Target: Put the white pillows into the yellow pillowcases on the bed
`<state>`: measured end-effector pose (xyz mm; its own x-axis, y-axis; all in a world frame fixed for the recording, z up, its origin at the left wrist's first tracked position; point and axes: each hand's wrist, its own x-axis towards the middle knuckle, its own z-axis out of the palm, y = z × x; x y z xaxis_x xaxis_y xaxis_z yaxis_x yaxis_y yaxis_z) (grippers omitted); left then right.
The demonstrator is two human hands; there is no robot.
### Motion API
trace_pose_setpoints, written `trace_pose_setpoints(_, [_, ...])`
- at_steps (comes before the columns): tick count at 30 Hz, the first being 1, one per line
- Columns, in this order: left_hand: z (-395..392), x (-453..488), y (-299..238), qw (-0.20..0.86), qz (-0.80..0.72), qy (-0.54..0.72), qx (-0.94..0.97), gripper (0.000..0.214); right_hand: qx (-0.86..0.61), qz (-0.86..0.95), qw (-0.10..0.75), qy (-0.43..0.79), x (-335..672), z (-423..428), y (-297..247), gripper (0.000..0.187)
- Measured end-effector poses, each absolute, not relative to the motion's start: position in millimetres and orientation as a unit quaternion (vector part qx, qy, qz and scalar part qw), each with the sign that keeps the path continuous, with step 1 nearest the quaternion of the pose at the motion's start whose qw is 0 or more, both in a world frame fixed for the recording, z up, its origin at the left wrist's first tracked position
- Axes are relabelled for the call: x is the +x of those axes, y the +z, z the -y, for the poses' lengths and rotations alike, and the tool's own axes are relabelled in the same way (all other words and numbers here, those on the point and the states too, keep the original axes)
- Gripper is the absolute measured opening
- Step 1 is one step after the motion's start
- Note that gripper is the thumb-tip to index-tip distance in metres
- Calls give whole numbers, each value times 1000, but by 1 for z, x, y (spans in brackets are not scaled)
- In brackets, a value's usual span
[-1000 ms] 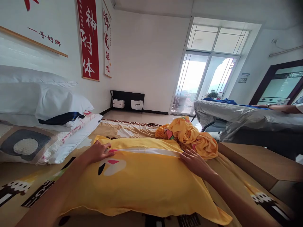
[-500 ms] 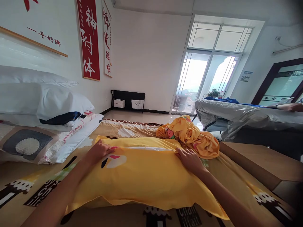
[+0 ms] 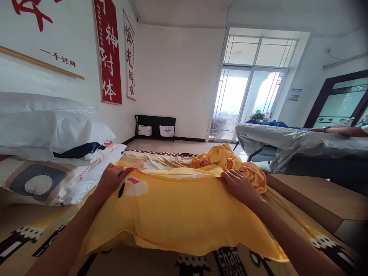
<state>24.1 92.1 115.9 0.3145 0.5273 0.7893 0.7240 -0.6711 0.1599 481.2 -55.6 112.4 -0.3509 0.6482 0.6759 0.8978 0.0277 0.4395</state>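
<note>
A yellow pillowcase (image 3: 178, 214) with a white, pink and black print lies across the bed in front of me. Between its top edges shows a thin white strip, perhaps the pillow inside. My left hand (image 3: 112, 178) is closed on the upper left of the case's edge. At the upper right, my right hand (image 3: 238, 186) grips the same edge, fingers curled over it. The cloth is drawn taut between both hands, and its lower hem hangs loose toward me. Just beyond the right hand lies a crumpled yellow-orange cloth (image 3: 227, 157).
White pillows (image 3: 77, 128) and a patterned pillow (image 3: 37, 182) are stacked at left on the printed bed sheet (image 3: 161, 264). At right are a brown cardboard box (image 3: 319, 191) and a plastic-covered table (image 3: 299, 140), where another person's arm (image 3: 342, 131) reaches in.
Both hands have raised the near edge of the pillowcase and pulled it slightly apart, the left hand moving left and the right hand right. The other person's arm reaches further into view.
</note>
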Motion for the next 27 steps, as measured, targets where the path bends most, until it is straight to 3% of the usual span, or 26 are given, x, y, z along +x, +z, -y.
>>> trace_pose_setpoints(2, [-82,24,127,169,386,-500,-757,60,-541,691,215,-429,473,60,112,32])
trace_pose_setpoints(5, [-72,26,138,211,378,-545,-718,59,-535,722,242,-367,466,62,108,36])
trace_pose_setpoints(10, [-79,24,131,159,393,-442,-791,59,-605,672,338,-261,481,61,101,35])
trace_pose_setpoints(15, [-101,37,67,-32,445,-212,-870,63,-664,699,267,22,477,54,43,38])
trace_pose_setpoints(18, [-105,52,28,-78,446,-100,-886,67,-659,700,253,108,470,51,2,40])
trace_pose_setpoints(27, [-107,51,21,-102,443,-108,-884,71,-664,659,311,168,474,59,-20,46])
